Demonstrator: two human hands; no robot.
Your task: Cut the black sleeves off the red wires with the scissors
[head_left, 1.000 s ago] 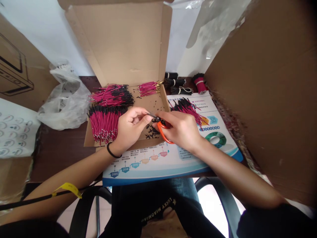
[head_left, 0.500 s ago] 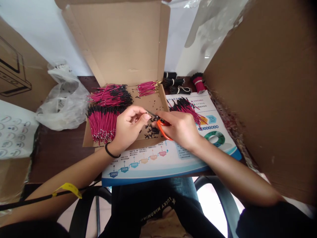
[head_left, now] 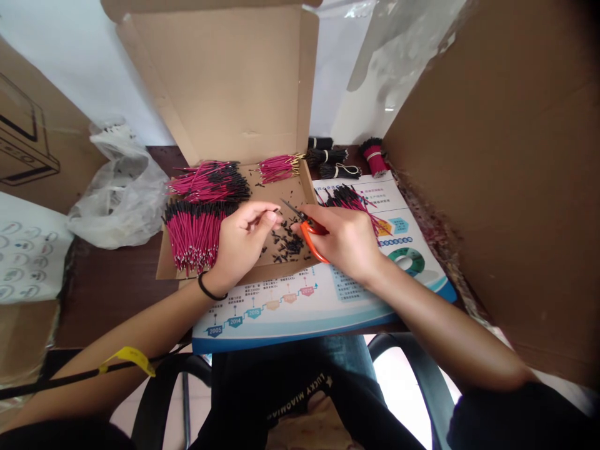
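Note:
My left hand (head_left: 246, 234) is closed in a pinch over the cardboard tray. A tiny dark end shows at its fingertips; the rest of what it holds is hidden. My right hand (head_left: 349, 240) grips orange-handled scissors (head_left: 313, 240), their blades pointing up and left, just right of my left fingertips and apart from them. Beneath both hands, many short black bits (head_left: 288, 247) lie scattered in the tray (head_left: 265, 272). Left of my left hand is a thick pile of red wires with black ends (head_left: 192, 234). Behind it lies a looser pile of similar wires (head_left: 210, 181).
A smaller red wire bunch (head_left: 279, 169) lies at the tray's back. More red and black wires (head_left: 351, 200) rest on a printed sheet (head_left: 281, 322). Tied black bundles (head_left: 330, 155) and a red bundle (head_left: 374, 156) stand behind. A plastic bag (head_left: 119, 200) sits left; cardboard (head_left: 506, 187) walls the right.
The scissors' blades have drawn back slightly to the right, away from my left fingertips. My left hand keeps its pinch in nearly the same place.

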